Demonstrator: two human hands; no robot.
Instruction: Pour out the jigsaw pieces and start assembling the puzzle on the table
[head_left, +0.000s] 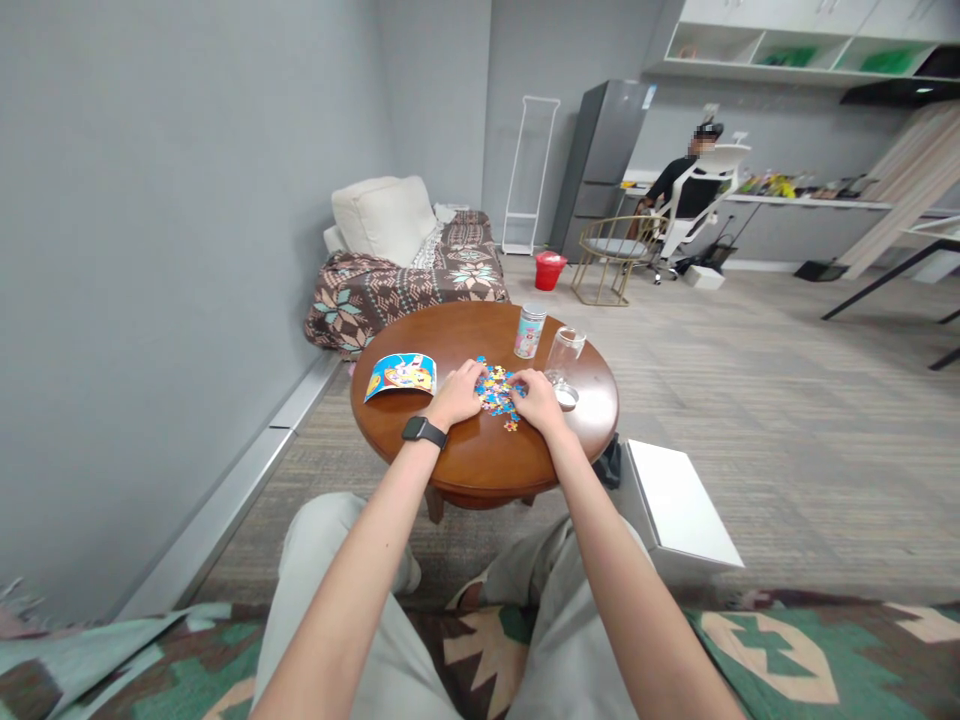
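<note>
A loose pile of small colorful jigsaw puzzle pieces (496,391) lies in the middle of a round brown wooden table (495,465). My left hand (459,393), with a black watch on its wrist, rests at the pile's left side, fingers bent and touching the pieces. From the right, my right hand (536,398) reaches in with its fingers slightly spread at the pile's edge. Whether a single piece sits between any fingers is too small to make out. To the left, a curved picture sheet (402,374) with a blue cartoon print lies on the table.
Behind the pile stands a printed can (529,332). A clear glass jar (565,352) and a round metal lid (567,398) are beside my right hand. A white box (682,500) is on the floor at right. Further back are a red bin (550,270) and a seated person (679,180).
</note>
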